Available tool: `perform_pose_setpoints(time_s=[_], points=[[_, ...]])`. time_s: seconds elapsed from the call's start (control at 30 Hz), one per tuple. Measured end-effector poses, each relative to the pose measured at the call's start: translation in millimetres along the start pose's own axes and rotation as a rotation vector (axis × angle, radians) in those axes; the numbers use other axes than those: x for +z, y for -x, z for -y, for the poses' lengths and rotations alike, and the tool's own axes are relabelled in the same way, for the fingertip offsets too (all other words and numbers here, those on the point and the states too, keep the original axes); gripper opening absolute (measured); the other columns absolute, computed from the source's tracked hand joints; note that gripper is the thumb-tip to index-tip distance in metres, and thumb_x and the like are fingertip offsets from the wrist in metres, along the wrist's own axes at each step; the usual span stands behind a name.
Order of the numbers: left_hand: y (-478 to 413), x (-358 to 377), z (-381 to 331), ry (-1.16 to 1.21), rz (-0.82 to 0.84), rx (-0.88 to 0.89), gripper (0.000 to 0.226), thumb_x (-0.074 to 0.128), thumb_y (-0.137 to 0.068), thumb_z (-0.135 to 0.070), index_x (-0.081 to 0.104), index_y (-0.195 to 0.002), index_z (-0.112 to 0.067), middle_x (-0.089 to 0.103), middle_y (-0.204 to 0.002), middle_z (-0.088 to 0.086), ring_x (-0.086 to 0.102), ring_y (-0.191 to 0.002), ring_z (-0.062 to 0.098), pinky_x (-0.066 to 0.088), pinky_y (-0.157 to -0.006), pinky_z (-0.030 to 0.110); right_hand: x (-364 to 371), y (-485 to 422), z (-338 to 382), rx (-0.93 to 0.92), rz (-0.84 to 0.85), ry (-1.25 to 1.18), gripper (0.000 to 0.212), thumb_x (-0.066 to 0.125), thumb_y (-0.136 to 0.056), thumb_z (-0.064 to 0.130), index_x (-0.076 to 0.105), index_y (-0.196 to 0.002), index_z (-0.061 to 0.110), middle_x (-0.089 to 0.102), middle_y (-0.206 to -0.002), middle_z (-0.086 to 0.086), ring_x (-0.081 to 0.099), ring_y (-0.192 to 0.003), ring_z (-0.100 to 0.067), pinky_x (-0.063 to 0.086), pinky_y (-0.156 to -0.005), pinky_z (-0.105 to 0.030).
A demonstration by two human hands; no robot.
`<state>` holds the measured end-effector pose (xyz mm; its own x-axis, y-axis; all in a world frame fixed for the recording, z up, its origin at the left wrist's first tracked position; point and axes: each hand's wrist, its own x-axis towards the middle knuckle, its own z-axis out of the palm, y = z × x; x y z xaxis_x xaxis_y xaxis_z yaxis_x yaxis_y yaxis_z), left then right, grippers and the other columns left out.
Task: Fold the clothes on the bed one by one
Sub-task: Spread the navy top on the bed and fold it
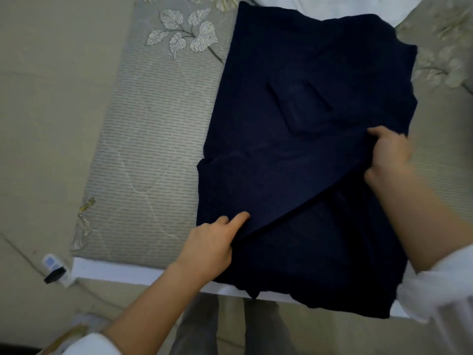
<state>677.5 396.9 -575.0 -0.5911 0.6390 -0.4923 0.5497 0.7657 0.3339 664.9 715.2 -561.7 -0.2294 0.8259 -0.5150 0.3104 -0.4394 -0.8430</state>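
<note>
A dark navy garment [302,80] lies spread on the bed [143,139], reaching from the top of the view to the near edge. A patch pocket shows near its middle. One layer is lifted along a diagonal fold line. My left hand [212,242] grips the lower left end of that folded edge, forefinger stretched out on top of the cloth. My right hand [389,155] pinches the same edge at its upper right end, fingers curled into the fabric. Both wrists show white sleeve cuffs.
The bed cover is grey and striped with printed leaves [184,32]. A white garment [332,6] lies beyond the navy one. The bed's white near edge [115,271] runs across the bottom. A small white device with a black part [55,270] lies on the floor at left.
</note>
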Motion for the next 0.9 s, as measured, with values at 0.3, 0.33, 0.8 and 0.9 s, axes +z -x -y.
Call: perform_pose_setpoints(time_s=[0.3,0.33,0.8,0.9], points=[[2.8,-3.8,-7.9,-0.177,0.188,-0.085,0.099,0.053,-0.09,-0.011,-0.023,-0.143,-0.045,0.046,-0.107,0.005,0.045,-0.071,0.016,0.044,-0.067,0.027,-17.9,-22.1,4.5,-0.212,0.16,0.088,0.062,0.056,-0.069,-0.006,0.054,-0.111,0.039,0.059,-0.123,0.007,0.059,-0.113,-0.018,0.054,-0.082,-0.027],[3.6,-4.0,-8.0,-0.189,0.203,-0.098,0.1,0.054,-0.09,-0.012,-0.025,-0.142,-0.045,0.045,-0.106,0.005,0.044,-0.071,0.016,0.044,-0.067,0.027,-19.5,-24.3,3.9,-0.208,0.135,0.078,0.071,0.055,-0.069,-0.007,0.05,-0.124,0.038,0.054,-0.131,0.008,0.057,-0.116,-0.016,0.053,-0.088,-0.028],[3.6,7.5,-12.1,0.112,0.317,-0.145,0.062,0.046,-0.093,-0.048,0.011,-0.143,-0.055,0.049,-0.09,-0.01,0.054,-0.082,0.009,0.047,-0.075,0.026,-42.0,-54.1,-4.2,0.1,0.096,0.136,0.004,0.058,-0.092,0.022,0.057,-0.089,0.019,0.063,-0.096,0.001,0.063,-0.087,-0.014,0.058,-0.069,-0.028],[-3.7,8.3,-14.7,0.186,0.241,-0.169,0.047,0.049,-0.094,-0.04,0.034,-0.138,-0.046,0.053,-0.074,-0.013,0.053,-0.068,0.003,0.042,-0.061,0.02,-52.7,-69.2,-5.8,-0.029,0.056,0.515,0.037,0.064,-0.088,0.028,0.052,-0.117,0.01,0.059,-0.119,-0.008,0.06,-0.104,-0.022,0.053,-0.086,-0.034]])
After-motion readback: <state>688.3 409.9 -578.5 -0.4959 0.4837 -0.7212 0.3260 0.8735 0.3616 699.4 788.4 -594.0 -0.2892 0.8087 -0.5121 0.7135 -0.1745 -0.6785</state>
